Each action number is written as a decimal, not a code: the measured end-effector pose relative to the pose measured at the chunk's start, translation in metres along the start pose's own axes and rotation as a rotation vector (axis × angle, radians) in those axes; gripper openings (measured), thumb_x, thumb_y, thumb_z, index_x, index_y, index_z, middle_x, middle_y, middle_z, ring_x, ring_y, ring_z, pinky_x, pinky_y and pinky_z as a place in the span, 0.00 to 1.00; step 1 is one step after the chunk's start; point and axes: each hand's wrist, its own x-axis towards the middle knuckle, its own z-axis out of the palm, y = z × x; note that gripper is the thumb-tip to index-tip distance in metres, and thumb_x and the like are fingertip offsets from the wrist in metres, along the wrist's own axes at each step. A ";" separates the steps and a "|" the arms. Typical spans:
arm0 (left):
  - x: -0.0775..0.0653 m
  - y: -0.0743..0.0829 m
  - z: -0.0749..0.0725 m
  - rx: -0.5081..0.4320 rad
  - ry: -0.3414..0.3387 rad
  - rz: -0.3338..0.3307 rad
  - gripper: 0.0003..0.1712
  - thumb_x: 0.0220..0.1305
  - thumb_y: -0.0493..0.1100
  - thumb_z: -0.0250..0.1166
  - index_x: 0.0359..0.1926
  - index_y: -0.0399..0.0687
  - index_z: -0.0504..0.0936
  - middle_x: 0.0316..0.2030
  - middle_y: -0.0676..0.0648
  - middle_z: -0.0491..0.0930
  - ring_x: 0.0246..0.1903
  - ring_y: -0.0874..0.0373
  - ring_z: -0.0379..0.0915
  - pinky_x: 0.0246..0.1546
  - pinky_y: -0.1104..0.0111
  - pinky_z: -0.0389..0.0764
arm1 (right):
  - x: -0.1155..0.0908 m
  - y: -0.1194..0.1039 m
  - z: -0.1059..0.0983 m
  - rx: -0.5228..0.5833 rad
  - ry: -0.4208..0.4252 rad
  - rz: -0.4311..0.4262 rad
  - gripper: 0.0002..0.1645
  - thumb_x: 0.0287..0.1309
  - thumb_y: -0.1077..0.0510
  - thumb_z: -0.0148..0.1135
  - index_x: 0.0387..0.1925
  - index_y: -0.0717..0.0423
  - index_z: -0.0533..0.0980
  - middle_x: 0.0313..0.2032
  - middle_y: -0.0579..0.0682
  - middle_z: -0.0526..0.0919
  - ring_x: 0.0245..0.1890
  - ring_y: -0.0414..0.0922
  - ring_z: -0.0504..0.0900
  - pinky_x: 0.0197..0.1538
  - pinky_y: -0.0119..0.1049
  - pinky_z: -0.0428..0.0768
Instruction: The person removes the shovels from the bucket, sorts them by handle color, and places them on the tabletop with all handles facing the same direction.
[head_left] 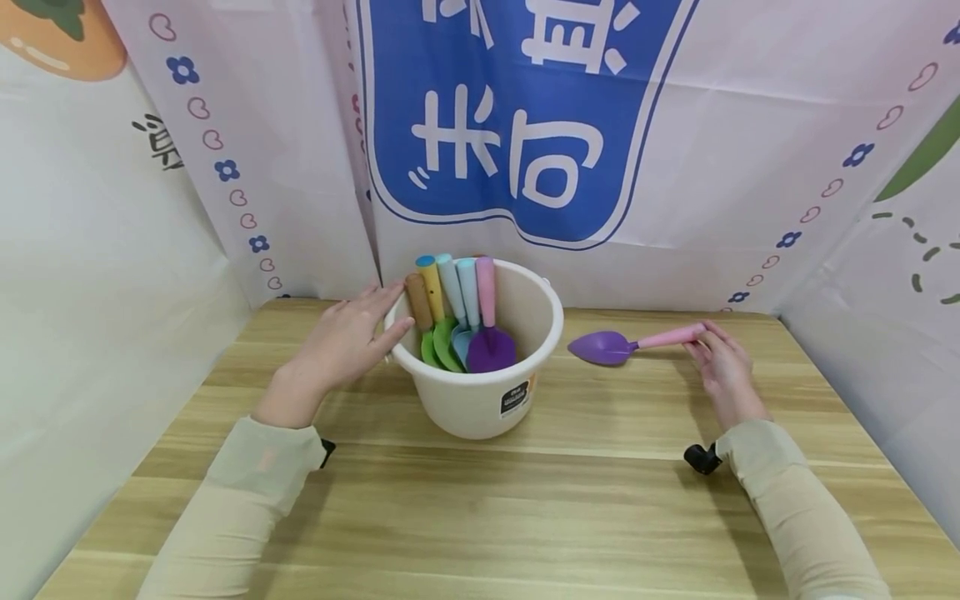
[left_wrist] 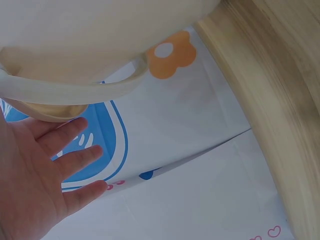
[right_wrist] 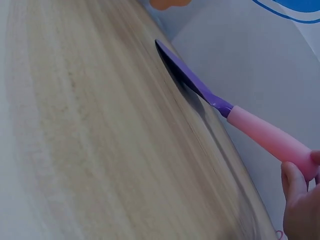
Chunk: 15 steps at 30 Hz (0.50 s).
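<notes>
A cream plastic bucket (head_left: 480, 400) stands on the table with several small garden hand tools inside, their handles leaning on its far left rim. Among them are green blades (head_left: 447, 354) and a purple blade (head_left: 491, 350) with a pink handle. Against the bucket's left rim rests my left hand (head_left: 341, 337), thumb over the edge; in the left wrist view its straight fingers (left_wrist: 70, 167) spread beside the bucket's handle (left_wrist: 75, 92). My right hand (head_left: 722, 362) pinches the end of the pink handle of a purple trowel (head_left: 603, 347), its blade pointing left toward the bucket.
The wooden table (head_left: 465, 517) ends at a white printed cloth (head_left: 675, 250) hanging behind the bucket. Similar cloth walls stand at the left and right sides. A small black device (head_left: 702, 458) sits at my right sleeve.
</notes>
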 end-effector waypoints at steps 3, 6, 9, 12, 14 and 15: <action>0.000 0.000 0.000 -0.004 0.004 -0.001 0.43 0.80 0.66 0.40 0.81 0.41 0.53 0.78 0.39 0.55 0.77 0.38 0.45 0.71 0.36 0.54 | 0.001 -0.002 -0.003 -0.024 -0.022 0.021 0.21 0.68 0.78 0.53 0.28 0.58 0.85 0.34 0.51 0.84 0.35 0.43 0.87 0.57 0.30 0.78; 0.000 0.000 0.000 -0.009 0.007 0.000 0.43 0.80 0.65 0.41 0.81 0.41 0.54 0.78 0.39 0.55 0.77 0.38 0.45 0.71 0.35 0.54 | 0.002 -0.005 -0.006 -0.052 -0.032 0.042 0.22 0.67 0.78 0.54 0.28 0.57 0.87 0.34 0.50 0.85 0.35 0.43 0.87 0.57 0.30 0.78; 0.000 0.001 0.000 -0.013 0.010 -0.001 0.42 0.80 0.65 0.41 0.81 0.42 0.54 0.78 0.40 0.56 0.77 0.38 0.45 0.71 0.36 0.54 | 0.003 -0.007 -0.010 -0.099 -0.045 0.055 0.24 0.66 0.79 0.55 0.27 0.55 0.88 0.31 0.50 0.88 0.33 0.43 0.88 0.56 0.29 0.79; -0.001 0.001 -0.001 -0.011 0.006 -0.001 0.42 0.80 0.64 0.41 0.81 0.42 0.54 0.78 0.40 0.55 0.77 0.38 0.45 0.71 0.36 0.54 | 0.005 -0.010 -0.013 -0.152 -0.069 0.052 0.26 0.67 0.79 0.54 0.26 0.55 0.88 0.29 0.50 0.89 0.32 0.42 0.89 0.54 0.30 0.81; -0.001 0.002 -0.002 -0.010 -0.001 -0.002 0.42 0.81 0.64 0.41 0.81 0.42 0.53 0.78 0.40 0.55 0.78 0.38 0.44 0.71 0.36 0.53 | 0.005 -0.011 -0.014 -0.182 -0.077 0.050 0.27 0.67 0.79 0.52 0.25 0.54 0.88 0.29 0.49 0.89 0.32 0.43 0.89 0.52 0.30 0.81; -0.002 0.002 -0.002 -0.011 -0.003 -0.003 0.41 0.81 0.64 0.41 0.81 0.42 0.53 0.78 0.40 0.54 0.78 0.38 0.44 0.71 0.36 0.53 | 0.006 -0.011 -0.015 -0.192 -0.080 0.048 0.27 0.68 0.79 0.52 0.25 0.54 0.88 0.29 0.49 0.89 0.32 0.43 0.89 0.52 0.31 0.82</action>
